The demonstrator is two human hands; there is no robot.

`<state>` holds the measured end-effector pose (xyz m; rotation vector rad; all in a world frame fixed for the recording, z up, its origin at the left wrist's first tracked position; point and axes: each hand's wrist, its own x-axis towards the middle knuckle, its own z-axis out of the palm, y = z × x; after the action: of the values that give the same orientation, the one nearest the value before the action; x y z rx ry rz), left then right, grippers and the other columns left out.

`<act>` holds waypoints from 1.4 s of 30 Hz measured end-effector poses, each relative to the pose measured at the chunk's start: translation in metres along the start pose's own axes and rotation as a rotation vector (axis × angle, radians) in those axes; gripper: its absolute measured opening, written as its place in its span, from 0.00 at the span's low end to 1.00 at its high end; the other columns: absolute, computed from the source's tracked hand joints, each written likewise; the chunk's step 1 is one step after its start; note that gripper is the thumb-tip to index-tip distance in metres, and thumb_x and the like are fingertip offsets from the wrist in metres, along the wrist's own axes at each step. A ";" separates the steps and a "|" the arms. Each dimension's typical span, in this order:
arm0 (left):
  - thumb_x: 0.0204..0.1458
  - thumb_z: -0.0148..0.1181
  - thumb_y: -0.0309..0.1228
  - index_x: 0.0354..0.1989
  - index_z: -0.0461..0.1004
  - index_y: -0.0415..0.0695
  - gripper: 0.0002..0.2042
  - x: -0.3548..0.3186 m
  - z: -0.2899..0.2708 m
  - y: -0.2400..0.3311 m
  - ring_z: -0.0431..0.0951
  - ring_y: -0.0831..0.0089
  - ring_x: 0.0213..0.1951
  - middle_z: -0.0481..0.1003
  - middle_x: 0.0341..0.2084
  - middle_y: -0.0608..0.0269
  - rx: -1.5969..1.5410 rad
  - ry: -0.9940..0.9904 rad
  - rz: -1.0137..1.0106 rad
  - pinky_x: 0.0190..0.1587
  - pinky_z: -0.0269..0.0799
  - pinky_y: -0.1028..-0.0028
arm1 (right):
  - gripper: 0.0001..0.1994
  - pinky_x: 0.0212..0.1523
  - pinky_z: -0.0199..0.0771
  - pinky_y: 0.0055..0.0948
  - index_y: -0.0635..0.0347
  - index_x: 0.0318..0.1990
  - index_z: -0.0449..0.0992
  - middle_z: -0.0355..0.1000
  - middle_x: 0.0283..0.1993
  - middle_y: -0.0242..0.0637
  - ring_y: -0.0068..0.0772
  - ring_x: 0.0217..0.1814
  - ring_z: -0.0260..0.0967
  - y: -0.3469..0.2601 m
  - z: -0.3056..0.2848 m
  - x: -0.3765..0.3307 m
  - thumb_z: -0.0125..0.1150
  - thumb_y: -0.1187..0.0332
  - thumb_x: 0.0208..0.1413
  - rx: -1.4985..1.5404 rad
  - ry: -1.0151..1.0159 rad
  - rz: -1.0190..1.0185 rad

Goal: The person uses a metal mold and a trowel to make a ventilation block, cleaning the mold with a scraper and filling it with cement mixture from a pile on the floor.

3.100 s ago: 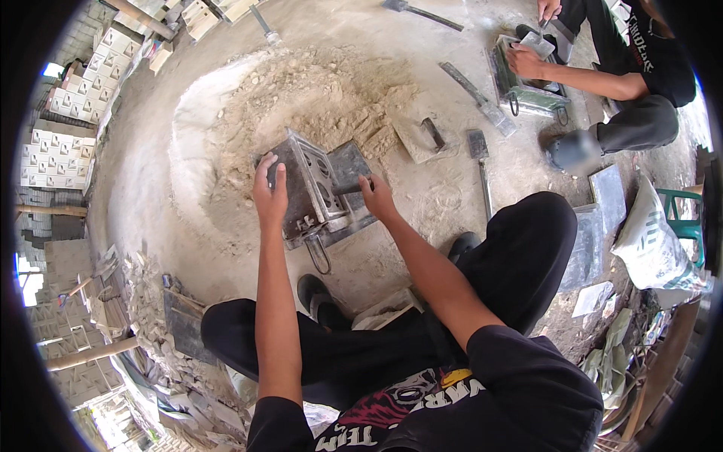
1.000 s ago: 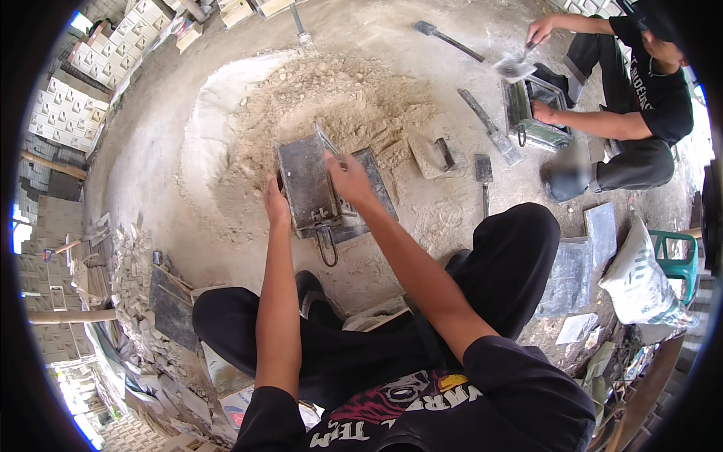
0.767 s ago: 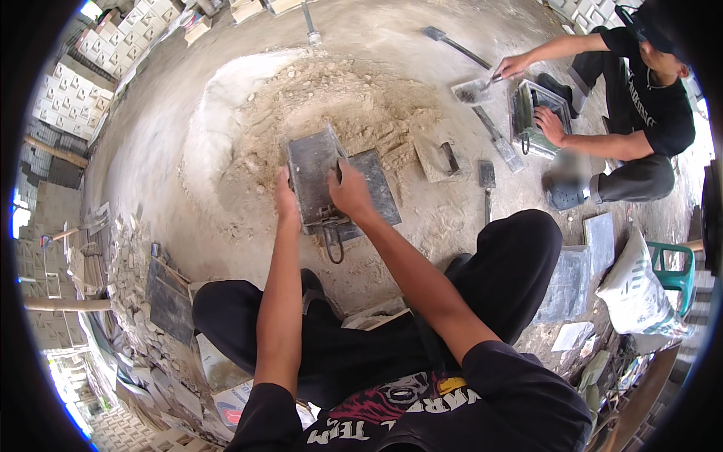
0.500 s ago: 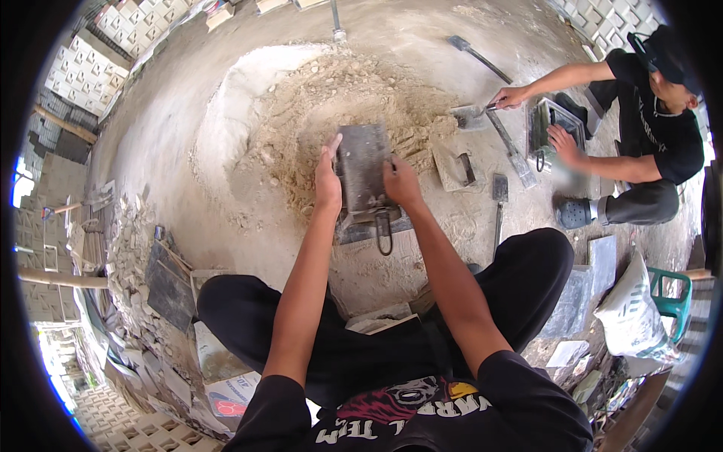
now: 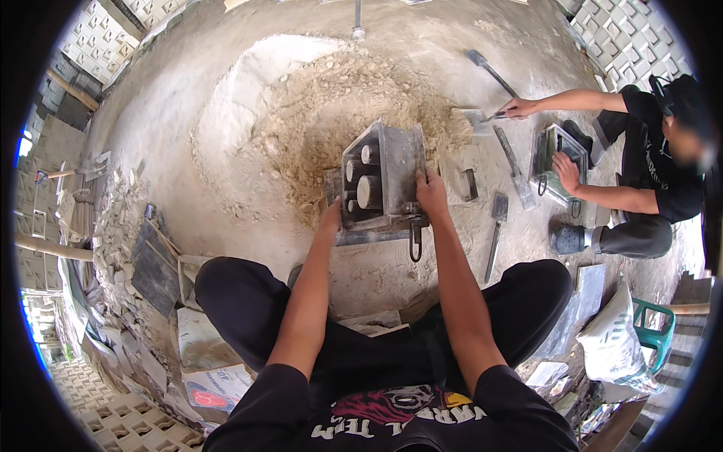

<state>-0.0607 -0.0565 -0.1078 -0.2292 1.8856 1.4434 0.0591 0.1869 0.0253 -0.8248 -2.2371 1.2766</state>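
A grey metal block mould (image 5: 403, 162) is tilted up in front of me, its hollow inside facing left. Several round pegs (image 5: 369, 192) stand inside it, and a metal loop handle (image 5: 416, 241) hangs from its near right corner. My left hand (image 5: 331, 217) is closed at the mould's near left edge, its fingertips partly hidden. My right hand (image 5: 431, 197) grips the right side, with the thumb on the outer face. Below the mould, a dark flat plate (image 5: 369, 237) lies on the ground.
Beyond the mould spreads a heap of tan and white sandy powder (image 5: 316, 83). At right, a co-worker (image 5: 640, 166) holds a trowel (image 5: 493, 117) and touches another mould (image 5: 561, 162). A float (image 5: 468, 183) and a small spade (image 5: 497, 218) lie between us. Rubble (image 5: 124, 233) lines the left.
The mould has turned in my hands from showing its flat face to showing its pegged inside. Both hands have shifted with it. The co-worker's trowel hand has moved slightly.
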 end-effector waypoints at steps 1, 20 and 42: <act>0.63 0.44 0.55 0.55 0.73 0.46 0.26 0.010 -0.008 -0.007 0.74 0.67 0.46 0.76 0.47 0.62 -0.025 0.005 0.008 0.45 0.69 0.62 | 0.12 0.39 0.68 0.46 0.67 0.41 0.74 0.73 0.33 0.58 0.62 0.38 0.70 -0.009 0.007 -0.003 0.53 0.64 0.63 -0.002 -0.008 -0.013; 0.63 0.54 0.40 0.40 0.78 0.33 0.18 -0.053 -0.054 0.014 0.78 0.66 0.32 0.79 0.28 0.56 0.206 0.260 0.142 0.39 0.70 0.66 | 0.11 0.29 0.59 0.23 0.64 0.39 0.77 0.67 0.27 0.21 0.14 0.28 0.59 0.019 0.037 -0.028 0.54 0.65 0.66 0.324 -0.177 0.165; 0.58 0.61 0.37 0.41 0.75 0.31 0.16 -0.102 -0.119 -0.056 0.76 0.65 0.32 0.77 0.29 0.53 0.115 0.610 0.197 0.37 0.71 0.67 | 0.33 0.64 0.61 0.33 0.67 0.61 0.70 0.71 0.60 0.44 0.39 0.60 0.67 0.064 0.135 -0.047 0.33 0.44 0.70 0.709 -0.728 0.569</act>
<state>-0.0099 -0.2111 -0.0734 -0.4822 2.5329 1.4966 0.0272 0.0969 -0.0995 -0.7999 -1.7532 2.7806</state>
